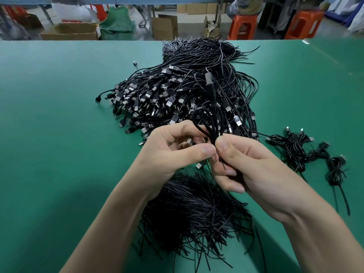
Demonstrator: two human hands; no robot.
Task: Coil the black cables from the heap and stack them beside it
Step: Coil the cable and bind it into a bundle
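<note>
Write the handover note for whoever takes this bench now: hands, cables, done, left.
Left hand and right hand both pinch one half-looped cable above the green table.
The heap of loose cables lies behind the hands and is large.
Done: a few coiled cables lie right of the heap.
A pile of thin black strands sits under the wrists.
Left: finish this coil, stack it, work through the heap.

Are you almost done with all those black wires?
Not nearly. Done: only a few coiled cables lie on the green table, right of the heap. In hand: the left hand and right hand pinch one looped cable. Left: the whole big heap, with many plugs showing.
</note>
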